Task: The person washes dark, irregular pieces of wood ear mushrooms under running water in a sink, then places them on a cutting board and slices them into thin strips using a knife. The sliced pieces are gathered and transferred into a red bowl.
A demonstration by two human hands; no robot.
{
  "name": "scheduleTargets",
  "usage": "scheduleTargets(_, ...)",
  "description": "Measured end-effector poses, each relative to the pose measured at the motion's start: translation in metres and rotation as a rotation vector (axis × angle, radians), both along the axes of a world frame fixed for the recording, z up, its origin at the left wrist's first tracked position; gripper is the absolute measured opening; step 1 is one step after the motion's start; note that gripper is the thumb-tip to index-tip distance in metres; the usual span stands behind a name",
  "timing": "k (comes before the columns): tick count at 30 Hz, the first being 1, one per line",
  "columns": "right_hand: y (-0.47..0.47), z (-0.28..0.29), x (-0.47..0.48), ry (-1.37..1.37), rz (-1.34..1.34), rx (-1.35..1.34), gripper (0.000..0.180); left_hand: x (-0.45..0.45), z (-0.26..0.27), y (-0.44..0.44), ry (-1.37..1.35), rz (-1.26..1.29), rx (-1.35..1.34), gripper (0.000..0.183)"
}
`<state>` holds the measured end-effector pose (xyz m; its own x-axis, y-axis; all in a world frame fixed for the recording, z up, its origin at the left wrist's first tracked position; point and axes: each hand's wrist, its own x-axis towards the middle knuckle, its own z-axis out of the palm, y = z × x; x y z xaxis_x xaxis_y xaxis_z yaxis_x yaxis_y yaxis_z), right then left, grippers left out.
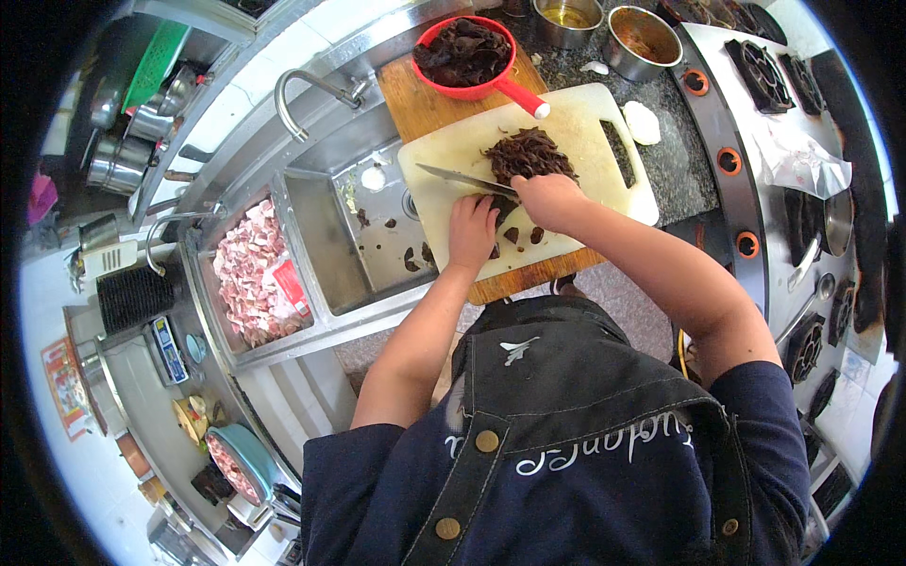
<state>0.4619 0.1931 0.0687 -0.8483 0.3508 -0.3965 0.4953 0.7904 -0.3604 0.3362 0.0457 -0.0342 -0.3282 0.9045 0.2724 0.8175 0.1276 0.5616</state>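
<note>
My right hand (pixel 550 201) is closed around the handle of a kitchen knife (pixel 460 177), whose blade points left over the white plastic cutting board (pixel 425 152). Beside the blade, my left hand (pixel 473 230) rests with bent fingers on dark wood ear fungus (pixel 504 206). Beyond the knife lies a heap of shredded dark fungus (pixel 531 154). Small dark scraps (pixel 512 234) are scattered on the near part of the board. A red plastic strainer (pixel 467 92) full of larger dark pieces stands on the wooden board (pixel 407 99) underneath.
To the left is a steel sink (pixel 329 247) with scraps in it, then a basin of cut raw meat (pixel 248 276). Two steel pots (pixel 643 46), (pixel 566 18) stand at the back. A gas stove (pixel 750 156) lies to the right. A faucet (pixel 287 106) arches over the sink.
</note>
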Motion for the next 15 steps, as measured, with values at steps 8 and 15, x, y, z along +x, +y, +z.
scheduleTargets(8,-0.013,0.019,0.032,-0.104,-0.041,-0.017,0.022,0.013,-0.001,0.004,0.006,0.117,0.095,0.025)
scheduleTargets(15,-0.017,0.007,0.030,-0.123,-0.025,-0.024,0.023,0.010,-0.012,0.003,0.003,0.085,0.096,0.017)
